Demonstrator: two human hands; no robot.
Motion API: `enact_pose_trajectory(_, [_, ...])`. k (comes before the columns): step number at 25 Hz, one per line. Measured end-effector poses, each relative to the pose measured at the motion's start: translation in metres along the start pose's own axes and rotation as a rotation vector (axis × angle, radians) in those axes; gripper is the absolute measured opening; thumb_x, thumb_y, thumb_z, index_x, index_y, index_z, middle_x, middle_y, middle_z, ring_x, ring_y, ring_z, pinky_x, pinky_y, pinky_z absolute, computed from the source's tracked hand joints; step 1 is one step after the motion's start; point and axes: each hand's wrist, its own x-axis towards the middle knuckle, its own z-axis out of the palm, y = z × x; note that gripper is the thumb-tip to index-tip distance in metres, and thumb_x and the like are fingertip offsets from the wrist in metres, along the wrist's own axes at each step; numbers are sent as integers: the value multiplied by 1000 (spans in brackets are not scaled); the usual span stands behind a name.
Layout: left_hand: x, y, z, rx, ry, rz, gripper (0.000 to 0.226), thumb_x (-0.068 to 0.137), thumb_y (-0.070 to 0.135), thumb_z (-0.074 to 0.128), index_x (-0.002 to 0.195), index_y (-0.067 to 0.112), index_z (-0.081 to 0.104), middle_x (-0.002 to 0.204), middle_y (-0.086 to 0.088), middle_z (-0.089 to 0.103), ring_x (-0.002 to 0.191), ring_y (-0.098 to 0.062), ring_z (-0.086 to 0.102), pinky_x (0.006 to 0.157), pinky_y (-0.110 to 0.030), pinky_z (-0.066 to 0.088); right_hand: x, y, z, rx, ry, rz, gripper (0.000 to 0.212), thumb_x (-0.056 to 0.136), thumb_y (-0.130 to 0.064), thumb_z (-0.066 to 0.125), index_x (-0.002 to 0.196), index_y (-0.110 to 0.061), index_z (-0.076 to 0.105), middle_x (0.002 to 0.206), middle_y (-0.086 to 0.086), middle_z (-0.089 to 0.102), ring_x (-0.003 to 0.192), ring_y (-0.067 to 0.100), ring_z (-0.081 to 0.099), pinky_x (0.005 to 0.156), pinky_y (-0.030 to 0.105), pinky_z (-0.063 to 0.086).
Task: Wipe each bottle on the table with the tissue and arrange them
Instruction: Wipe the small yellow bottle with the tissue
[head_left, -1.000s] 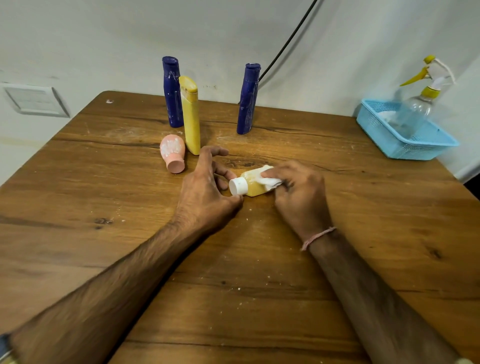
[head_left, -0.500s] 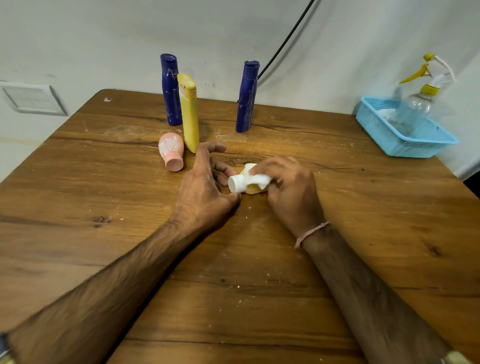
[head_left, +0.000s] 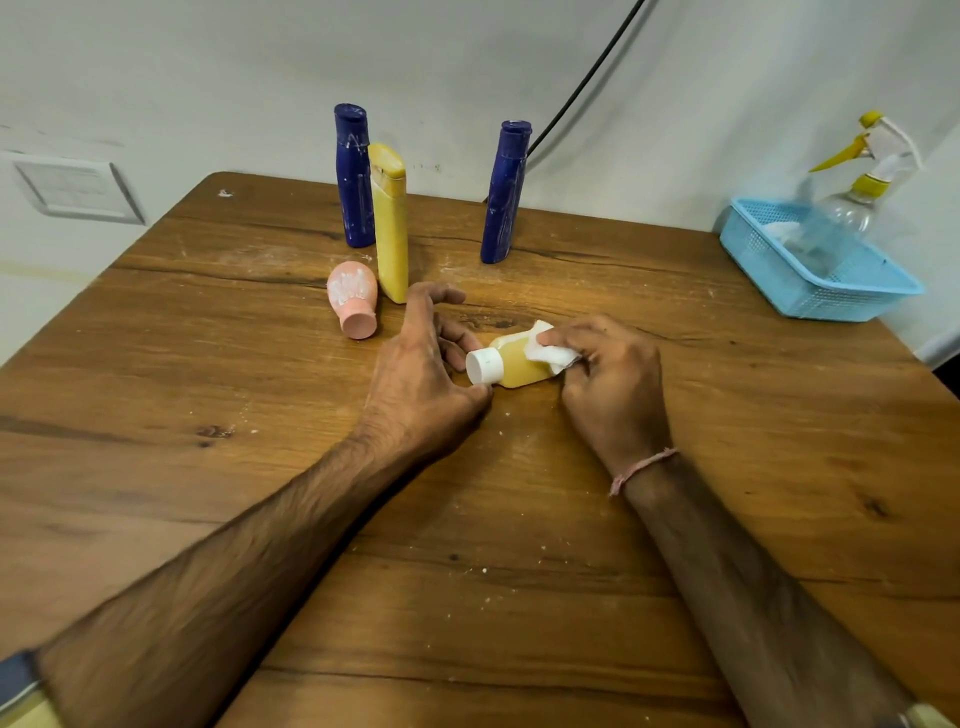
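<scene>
On the brown wooden table (head_left: 218, 493), a little past its middle, a small yellow bottle (head_left: 519, 370) of clear plastic lies on its side, its round white cap (head_left: 484, 365) pointing to 9 o'clock. The person's left hand (head_left: 421, 384) comes in from 7 o'clock and grips the cap end, with the thumb under the cap, the curled fingers behind it, and the forefinger lifted free towards 12. The right hand (head_left: 613, 384), reaching from 5 o'clock, has its fingers bent over a folded white tissue (head_left: 551, 354) and pinches it against the upper side of the bottle's body. A thin pink thread band (head_left: 643, 467) circles that wrist.

From the small yellow bottle, at 11 o'clock, a squat pink bottle (head_left: 353, 293) streaked with white lies on its side, cap towards the near edge. Just beside it a tall flat yellow bottle (head_left: 390, 223) stands upright. Close behind that stands a dark blue bottle (head_left: 354, 176); I cannot tell whether the two touch. A second dark blue bottle (head_left: 505, 192) stands at 12 o'clock, apart from the first.

At 2 o'clock, near the far right corner, a light blue plastic mesh basket (head_left: 852, 299) holds a clear spray bottle (head_left: 852, 208) with a yellow trigger, leaning. White crumbs dot the wood.
</scene>
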Motion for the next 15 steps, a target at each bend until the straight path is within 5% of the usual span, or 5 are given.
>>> enact_pose_trajectory(4, [-3, 0, 1, -45, 7, 49, 81, 70, 15, 88, 132, 30, 38, 93, 7, 66, 82, 0, 66, 70, -19, 58, -15, -28, 14, 40, -144, -368, 31, 80, 8, 63, 103, -8, 74, 104, 6, 71, 102, 21, 59, 87, 31, 51])
enact_pose_trajectory(8, [0, 0, 1, 19, 2, 38, 85, 71, 4, 84, 134, 33, 35, 97, 9, 64, 84, -2, 64, 72, -18, 56, 8, 2, 3, -34, 7, 38, 39, 84, 14, 53, 107, -11, 73, 112, 6, 70, 110, 20, 58, 96, 39, 51])
enact_pose_trajectory(13, [-3, 1, 0, 8, -8, 95, 84, 72, 4, 83, 138, 26, 35, 100, 8, 61, 88, -4, 61, 75, -16, 55, -8, -17, 8, 9, -97, -322, 33, 81, 10, 59, 103, -10, 74, 106, 4, 70, 106, 17, 58, 92, 25, 49])
enact_pose_trajectory(15, [-2, 1, 0, 48, -13, 103, 85, 72, 0, 81, 139, 26, 34, 101, 8, 60, 89, -4, 60, 75, -14, 54, 2, -3, 2, 2, -53, -194, 36, 82, 12, 57, 105, -10, 74, 108, 5, 70, 107, 18, 59, 95, 29, 50])
